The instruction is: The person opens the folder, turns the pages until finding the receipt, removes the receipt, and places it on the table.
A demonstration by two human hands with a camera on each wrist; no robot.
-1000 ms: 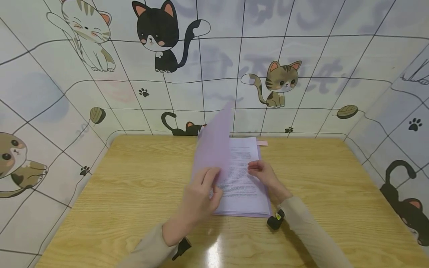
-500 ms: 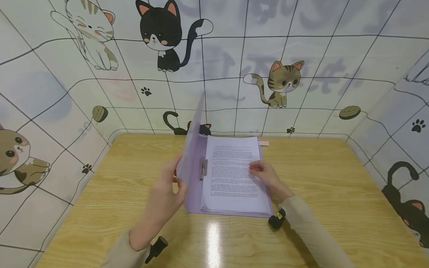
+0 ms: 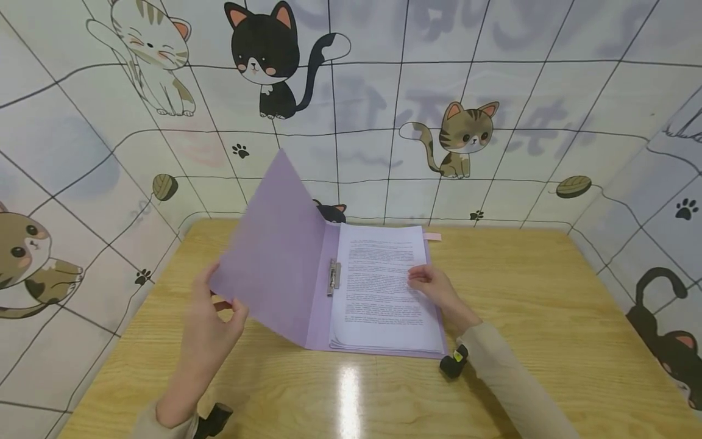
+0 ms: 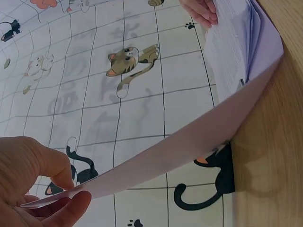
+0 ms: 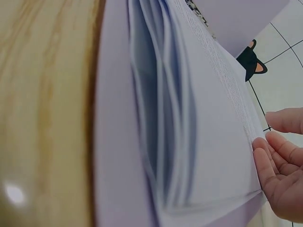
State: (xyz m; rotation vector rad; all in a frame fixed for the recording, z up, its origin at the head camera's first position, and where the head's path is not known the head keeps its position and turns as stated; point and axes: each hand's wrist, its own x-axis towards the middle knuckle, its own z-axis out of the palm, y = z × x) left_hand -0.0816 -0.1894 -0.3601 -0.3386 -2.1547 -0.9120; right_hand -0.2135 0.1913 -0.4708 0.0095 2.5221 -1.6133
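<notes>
presently the left hand (image 3: pixel 211 326) pinches a corner of the purple folder's cover (image 3: pixel 280 244), thumb on one face, fingers on the other, holding it tilted up off the table (image 3: pixel 521 286). the folder (image 3: pixel 317 335) lies between the hands, its metal clip (image 3: pixel 333 277) at the left edge of the printed sheets (image 3: pixel 378 292). the right hand (image 3: pixel 436 289), fingers relaxed and slightly bent, touches the sheets' right edge.
</notes>
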